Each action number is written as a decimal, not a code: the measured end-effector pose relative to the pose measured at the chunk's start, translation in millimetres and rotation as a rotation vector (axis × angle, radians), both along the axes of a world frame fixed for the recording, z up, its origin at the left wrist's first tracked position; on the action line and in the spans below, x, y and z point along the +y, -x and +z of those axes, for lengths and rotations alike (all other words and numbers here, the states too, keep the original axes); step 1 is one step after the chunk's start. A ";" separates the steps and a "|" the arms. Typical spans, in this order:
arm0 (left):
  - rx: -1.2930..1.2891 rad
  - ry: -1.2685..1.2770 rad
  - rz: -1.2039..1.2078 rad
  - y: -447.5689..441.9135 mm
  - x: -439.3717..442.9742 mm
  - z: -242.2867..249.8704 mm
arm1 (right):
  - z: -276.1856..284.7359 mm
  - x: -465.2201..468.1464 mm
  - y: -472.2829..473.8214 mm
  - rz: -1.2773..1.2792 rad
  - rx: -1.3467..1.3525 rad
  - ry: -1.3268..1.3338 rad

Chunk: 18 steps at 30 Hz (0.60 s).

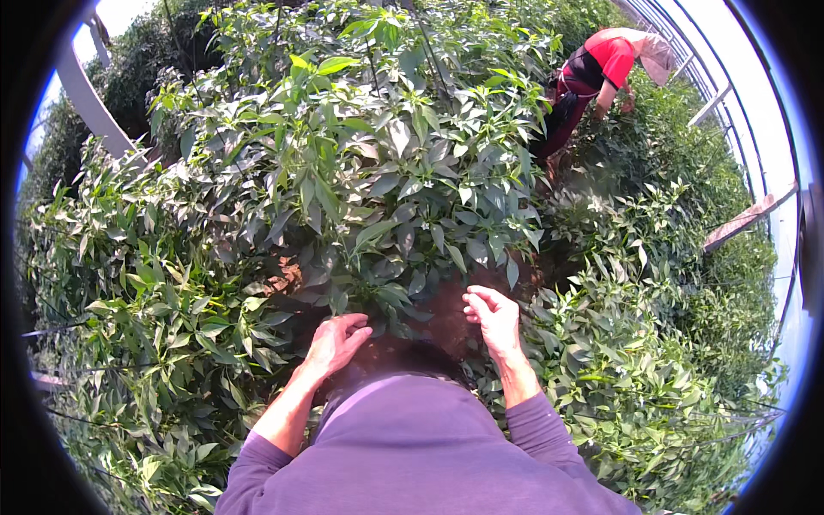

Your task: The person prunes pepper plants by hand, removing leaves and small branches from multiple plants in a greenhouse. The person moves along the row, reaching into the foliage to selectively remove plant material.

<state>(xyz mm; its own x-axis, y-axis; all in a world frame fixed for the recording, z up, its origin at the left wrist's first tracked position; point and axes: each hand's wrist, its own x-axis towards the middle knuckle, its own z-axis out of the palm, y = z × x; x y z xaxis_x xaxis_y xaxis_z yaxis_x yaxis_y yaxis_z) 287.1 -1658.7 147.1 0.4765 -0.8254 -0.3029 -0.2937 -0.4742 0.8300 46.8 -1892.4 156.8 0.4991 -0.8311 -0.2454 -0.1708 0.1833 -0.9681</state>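
Observation:
My left hand [339,340] hovers at the lower leaves of a pepper plant [386,193] straight ahead. Its thumb is apart from the fingers, and nothing shows between them. To the right, my right hand [496,318] is raised above shaded soil [450,315], near the same plant's drooping leaves. Its fingers are curled, and whether anything small sits in them cannot be made out. Small white flowers dot the dense foliage. A slender green pepper [593,378] shows among the leaves of the right-hand plants [618,335].
A person in a red and black top [602,71] bends over plants at the upper right. Leafy plants [161,322] press in on my left. Curved greenhouse ribs [759,129], a post [750,215] and a pale curved support [96,109] edge the rows. Thin dark strings [431,51] rise from the foliage.

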 end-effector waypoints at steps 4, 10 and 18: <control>0.111 0.409 0.095 -15.3 -89.6 63.8 | 36.0 -82.9 -5.8 -0.109 -0.176 0.114; 0.230 0.880 0.508 -54.1 -242.0 180.5 | 92.4 -200.3 -38.2 -0.237 -0.332 0.207; 0.602 0.850 0.524 -100.1 -345.3 208.1 | 105.4 -267.2 -125.7 -0.052 -0.291 0.146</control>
